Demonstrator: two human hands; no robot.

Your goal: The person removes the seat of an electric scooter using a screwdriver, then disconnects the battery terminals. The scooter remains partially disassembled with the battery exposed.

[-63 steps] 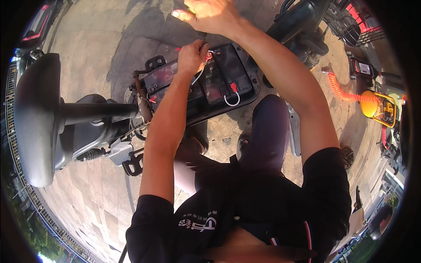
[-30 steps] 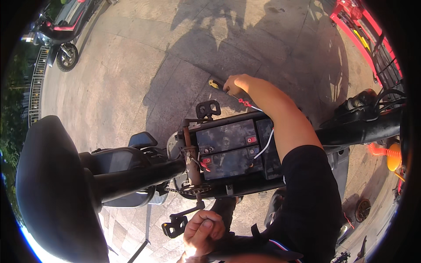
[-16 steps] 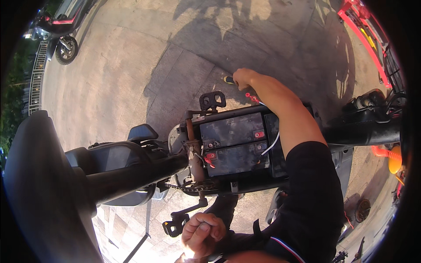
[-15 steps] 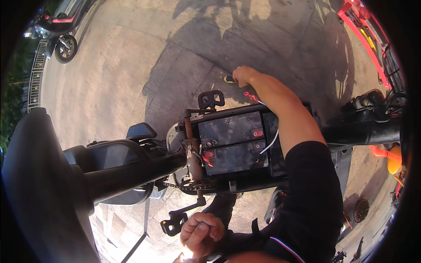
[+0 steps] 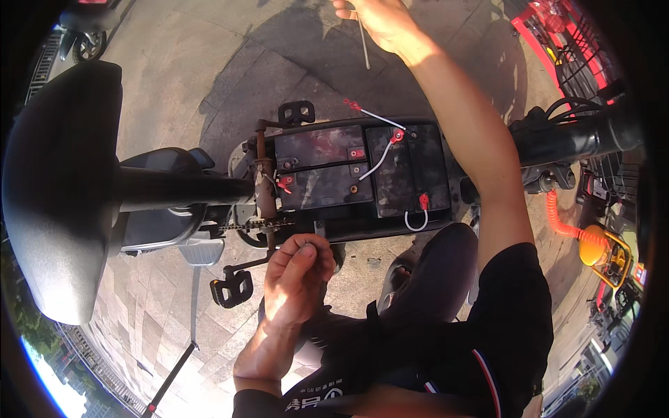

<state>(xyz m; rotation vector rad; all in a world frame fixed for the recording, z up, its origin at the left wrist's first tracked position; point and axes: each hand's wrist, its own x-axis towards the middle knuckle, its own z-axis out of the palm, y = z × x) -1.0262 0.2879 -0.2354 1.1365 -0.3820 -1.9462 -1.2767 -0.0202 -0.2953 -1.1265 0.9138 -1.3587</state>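
Observation:
My right hand point(image 5: 380, 21) is stretched far out at the top edge, closed around a screwdriver point(image 5: 364, 45). Its thin metal shaft points down, and its handle is hidden. Close to my body, my left hand point(image 5: 298, 268) is closed with thumb and fingers pinched together; what they hold, if anything, is hidden. Between the hands lies an open battery compartment point(image 5: 327, 226) of an electric bike, holding several dark batteries point(image 5: 320, 145). A white wire point(image 5: 382, 118) with red terminals at its ends sticks out over the far edge. Another white wire point(image 5: 376, 167) loops across the batteries.
A black saddle point(image 5: 63, 188) rises at the left. Pedals point(image 5: 297, 111) and a chain point(image 5: 244, 227) flank the compartment. To the right are an orange coiled hose point(image 5: 557, 219), a yellow-orange tool point(image 5: 596, 245) and a red frame point(image 5: 550, 42). Paving point(image 5: 167, 83) surrounds the bike.
My right hand has lifted from near the ground, further out, with the screwdriver in it. My left hand has moved up toward the compartment, still closed. The view has shifted.

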